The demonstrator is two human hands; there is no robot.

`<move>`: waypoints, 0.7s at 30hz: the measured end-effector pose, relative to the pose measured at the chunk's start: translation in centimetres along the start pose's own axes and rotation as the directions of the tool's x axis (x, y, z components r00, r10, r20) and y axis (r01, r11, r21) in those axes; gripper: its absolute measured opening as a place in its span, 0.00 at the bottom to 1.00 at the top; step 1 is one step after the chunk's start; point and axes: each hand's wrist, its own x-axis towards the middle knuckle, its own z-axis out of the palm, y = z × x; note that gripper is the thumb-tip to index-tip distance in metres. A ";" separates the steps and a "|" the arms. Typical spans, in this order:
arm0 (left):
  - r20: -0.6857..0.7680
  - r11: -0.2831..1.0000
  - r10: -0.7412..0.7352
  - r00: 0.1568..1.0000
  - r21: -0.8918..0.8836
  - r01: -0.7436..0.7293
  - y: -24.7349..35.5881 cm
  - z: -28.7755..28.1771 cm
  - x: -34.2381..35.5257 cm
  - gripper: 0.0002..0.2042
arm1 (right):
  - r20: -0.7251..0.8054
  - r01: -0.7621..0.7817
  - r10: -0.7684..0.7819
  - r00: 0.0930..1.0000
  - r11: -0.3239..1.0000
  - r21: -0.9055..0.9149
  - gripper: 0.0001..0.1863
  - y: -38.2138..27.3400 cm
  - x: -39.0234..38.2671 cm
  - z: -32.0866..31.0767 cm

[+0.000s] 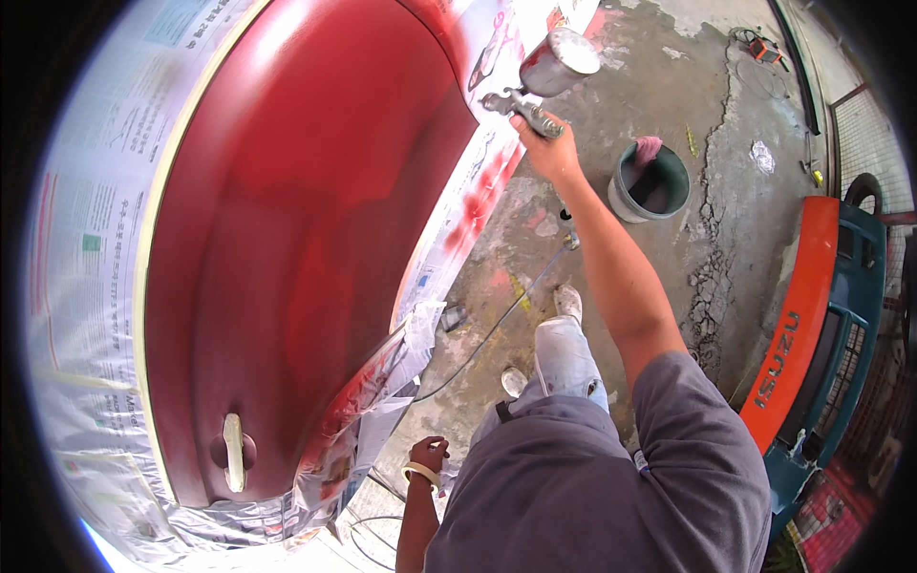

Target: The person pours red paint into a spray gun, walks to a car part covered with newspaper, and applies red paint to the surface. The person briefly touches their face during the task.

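Stretched forward, my right hand (548, 148) is closed round the handle of a metal spray gun (525, 111). The gun's silver paint cup (564, 63) sits at its top, and its nozzle points left toward the far edge of a red car door (315, 210). The door has brighter and darker red patches, and its handle (233, 453) is wrapped in pale tape. Printed masking paper (100, 220) and clear plastic border the panel. Hanging low beside my body, my left hand (430, 453) has loosely curled fingers and shows nothing held. A cream ring (420, 473) circles that wrist.
A bucket (626, 196) with a pink cloth (648, 149) over its rim stands on the cracked concrete floor. A thin hose (487, 336) crosses the ground near my feet. At right leans an orange and teal vehicle panel (793, 325). An orange device (764, 50) lies far right.
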 end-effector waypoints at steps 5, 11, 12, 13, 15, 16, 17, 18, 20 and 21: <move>-0.009 0.999 0.039 0.999 -0.013 -0.039 1.5 0.5 -0.3 0.14 | -0.049 0.107 -0.106 0.993 0.994 0.024 0.26 2.9 1.5 0.6; 0.051 0.992 0.069 0.996 0.100 -0.074 -1.9 2.2 -1.4 0.15 | 0.200 0.003 -0.008 0.980 1.000 0.025 0.27 2.7 -9.1 3.4; 0.028 0.987 0.093 0.995 0.128 -0.095 -2.3 2.1 -1.5 0.15 | 0.223 -0.008 -0.001 0.975 0.999 0.040 0.27 2.4 -11.2 4.0; 0.034 0.992 0.056 0.998 0.112 -0.060 -2.9 2.0 -1.5 0.15 | 0.254 -0.004 -0.008 0.967 0.999 0.047 0.26 2.0 -13.4 4.4; 0.022 0.992 0.085 0.996 0.094 -0.087 -4.6 1.5 -1.7 0.15 | 0.315 0.021 -0.041 0.948 0.998 0.066 0.26 1.0 -17.3 5.2; 0.030 0.992 0.083 0.996 0.091 -0.086 -6.2 1.5 -1.8 0.15 | 0.312 0.037 -0.066 0.948 0.994 0.099 0.26 1.0 -19.5 6.0; 0.042 0.992 0.087 0.995 0.086 -0.091 -7.5 1.4 -1.8 0.15 | 0.315 0.065 -0.097 0.944 0.992 0.109 0.26 0.6 -21.5 6.6; 0.046 0.995 0.074 0.996 0.068 -0.077 -8.9 1.3 -2.2 0.14 | 0.317 0.093 -0.127 0.940 0.989 0.119 0.26 0.1 -23.5 7.3; 0.029 0.995 0.068 0.997 0.066 -0.070 -11.8 1.0 -2.8 0.14 | 0.343 0.077 -0.117 0.932 0.989 0.130 0.26 -1.1 -27.5 8.3; 0.023 0.996 0.065 0.998 0.065 -0.067 -13.3 0.9 -3.2 0.14 | 0.363 0.060 -0.107 0.926 0.989 0.137 0.25 -1.6 -29.3 8.9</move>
